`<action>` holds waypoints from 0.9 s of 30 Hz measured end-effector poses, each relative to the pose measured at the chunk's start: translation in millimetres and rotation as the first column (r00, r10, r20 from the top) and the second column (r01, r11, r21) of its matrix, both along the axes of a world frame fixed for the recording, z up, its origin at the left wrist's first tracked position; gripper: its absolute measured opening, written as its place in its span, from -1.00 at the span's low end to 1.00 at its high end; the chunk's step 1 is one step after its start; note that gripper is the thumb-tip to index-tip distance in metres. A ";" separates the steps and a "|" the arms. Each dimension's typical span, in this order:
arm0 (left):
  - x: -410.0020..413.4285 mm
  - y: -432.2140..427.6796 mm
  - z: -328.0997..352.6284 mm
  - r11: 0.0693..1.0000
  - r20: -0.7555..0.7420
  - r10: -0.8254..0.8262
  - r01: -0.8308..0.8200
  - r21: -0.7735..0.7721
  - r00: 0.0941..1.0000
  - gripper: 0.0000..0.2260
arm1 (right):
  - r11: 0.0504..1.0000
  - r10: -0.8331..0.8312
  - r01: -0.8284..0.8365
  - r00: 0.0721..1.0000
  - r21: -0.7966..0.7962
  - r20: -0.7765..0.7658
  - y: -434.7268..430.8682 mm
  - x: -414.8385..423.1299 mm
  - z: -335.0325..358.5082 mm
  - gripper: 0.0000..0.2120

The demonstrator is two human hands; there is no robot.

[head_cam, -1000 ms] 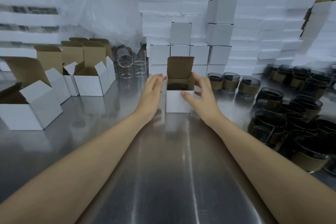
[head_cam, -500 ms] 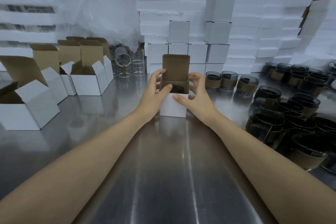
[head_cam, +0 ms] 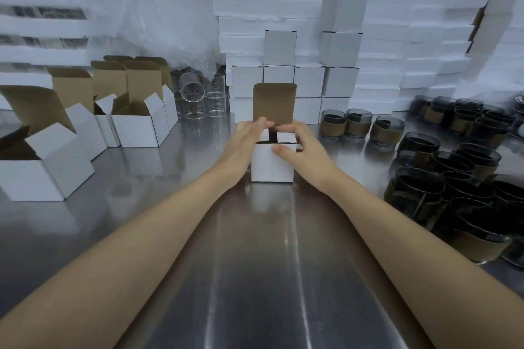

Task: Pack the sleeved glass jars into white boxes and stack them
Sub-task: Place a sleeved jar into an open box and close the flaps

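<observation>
Stainless steel table (head_cam: 255, 278), reflective surface, serves as the packing station. One white box (head_cam: 272, 167) stands upright at its centre, between both hands. Its lid flap (head_cam: 274, 103) stands vertical at the rear, brown inner face towards the camera. The two side flaps (head_cam: 287, 137) are folded inward over the opening, with a narrow dark gap between them. Contents of the box cannot be determined.

Left hand (head_cam: 246, 139): fingers extended and fairly straight, lying across the left side flap and pressing it down. Nothing is gripped.

Right hand (head_cam: 300, 147): fingers curled over the right side flap and thumb (head_cam: 279, 148) set against the front face, so the top edge of the box is pinched.

Sleeved glass jars (head_cam: 453, 178), dark glass with brown bands, are massed on the table's right side. Three more (head_cam: 357, 125) stand in a row just right of the box in hand, apart from it.

Closed white boxes (head_cam: 340, 51) are stacked in uneven columns directly behind the work position.

Open white boxes (head_cam: 136, 127) with raised brown lids stand in a group on the left.

Clear glass jars (head_cam: 198, 102), without sleeves, sit behind that group, beneath crumpled plastic sheeting (head_cam: 158, 8).

White foam slabs (head_cam: 411, 37) are piled along the back.
</observation>
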State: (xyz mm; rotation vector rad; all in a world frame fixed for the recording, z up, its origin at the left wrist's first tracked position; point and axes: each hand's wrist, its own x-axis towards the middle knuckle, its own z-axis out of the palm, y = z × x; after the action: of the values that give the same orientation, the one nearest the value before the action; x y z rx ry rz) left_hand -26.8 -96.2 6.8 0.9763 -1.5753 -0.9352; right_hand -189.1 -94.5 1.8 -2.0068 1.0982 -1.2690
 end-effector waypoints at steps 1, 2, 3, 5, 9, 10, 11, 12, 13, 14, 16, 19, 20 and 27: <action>-0.2 -2.0 -0.9 1.000 -0.045 0.006 -0.005 0.015 0.999 -0.77 | 1.000 -0.006 0.006 1.000 0.003 -0.001 -0.2 1.2 0.0 -0.74; -0.4 -3.1 -0.8 1.000 -0.072 0.020 -0.020 0.006 0.997 -0.75 | 1.000 -0.012 0.012 1.000 0.009 0.007 -0.1 2.4 0.4 -0.73; -0.7 -3.8 -0.4 0.999 -0.108 0.036 -0.038 -0.019 0.994 -0.72 | 1.000 -0.012 0.012 1.000 0.009 0.027 0.0 3.5 0.7 -0.71; -2.2 -4.5 0.1 0.994 -0.206 0.069 -0.084 -0.064 0.976 -0.68 | 1.000 0.005 -0.003 0.998 -0.018 0.064 0.8 3.7 0.8 -0.69; -7.7 -7.1 0.3 0.983 -0.258 0.122 -0.153 -0.103 0.958 -0.67 | 0.998 0.005 0.001 0.995 -0.061 0.095 2.0 0.5 -3.4 -0.62; -7.6 -6.8 0.1 0.983 -0.242 0.114 -0.145 -0.116 0.963 -0.69 | 0.999 0.008 -0.003 0.992 -0.047 0.126 2.1 0.9 -4.0 -0.62; -6.5 -5.8 -0.2 0.984 -0.217 0.100 -0.128 -0.122 0.971 -0.73 | 1.000 0.014 -0.010 0.987 -0.030 0.162 1.6 1.4 -4.2 -0.60; -4.3 -4.0 -0.4 0.988 -0.195 0.078 -0.101 -0.114 0.978 -0.77 | 1.000 0.023 -0.020 0.982 -0.018 0.190 0.7 1.8 -4.3 -0.57; -2.3 -2.5 0.1 0.993 -0.183 0.055 -0.073 -0.091 0.982 -0.75 | 1.000 0.030 -0.030 0.979 -0.007 0.200 0.1 1.5 -4.4 -0.56; -0.8 -1.1 0.5 0.997 -0.193 0.032 -0.044 -0.059 0.981 -0.70 | 0.999 0.045 -0.047 0.978 0.006 0.203 -0.3 0.9 -4.3 -0.56; -0.9 -0.1 0.5 1.000 -0.224 -0.001 -0.002 -0.013 0.975 -0.66 | 0.996 0.076 -0.084 0.979 0.033 0.190 1.9 0.2 -2.7 -0.56; -4.6 1.7 3.1 0.999 -0.249 -0.040 0.045 0.016 0.968 -0.69 | 0.997 0.074 -0.078 0.982 0.016 0.176 4.5 0.1 0.2 -0.63; -5.8 2.1 3.0 0.998 -0.253 -0.054 0.061 0.018 0.966 -0.70 | 0.998 0.063 -0.064 0.981 -0.001 0.185 4.6 0.0 1.0 -0.71; -3.3 0.2 -7.1 0.994 0.005 -0.004 0.005 -0.109 1.000 -0.64 | 0.998 -0.003 0.011 0.991 -0.063 0.131 2.9 1.4 0.7 -0.80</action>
State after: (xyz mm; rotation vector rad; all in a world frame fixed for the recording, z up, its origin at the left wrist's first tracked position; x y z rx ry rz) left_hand -30.1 -96.0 -0.3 0.8995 -1.6160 -0.8412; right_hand -187.7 -91.6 2.5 -1.9360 1.0155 -1.4348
